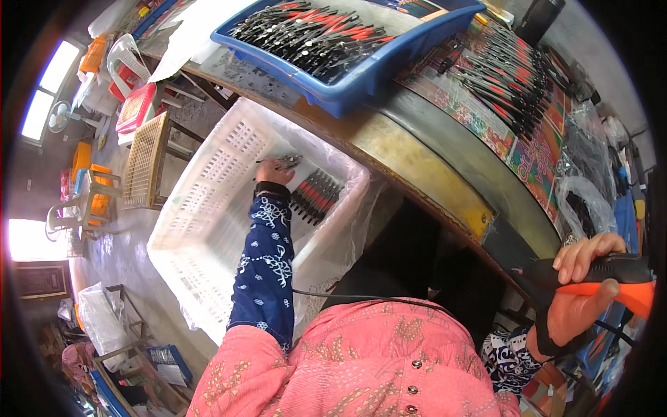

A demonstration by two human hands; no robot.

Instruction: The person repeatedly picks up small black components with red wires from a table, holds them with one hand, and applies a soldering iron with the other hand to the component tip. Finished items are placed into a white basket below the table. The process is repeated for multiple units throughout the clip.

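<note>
Left hand (274, 172) holds slim metal pliers (286, 162) over perforated white plastic crate (208, 174).

I see a blue tray (389, 59) of red-and-black pliers (313, 31) on the curved metal table (417, 149), more pliers (514, 76) laid on a patterned cloth (479, 115), clear plastic bags (587, 187) right, and plastic chairs (128, 59) far left.
</note>
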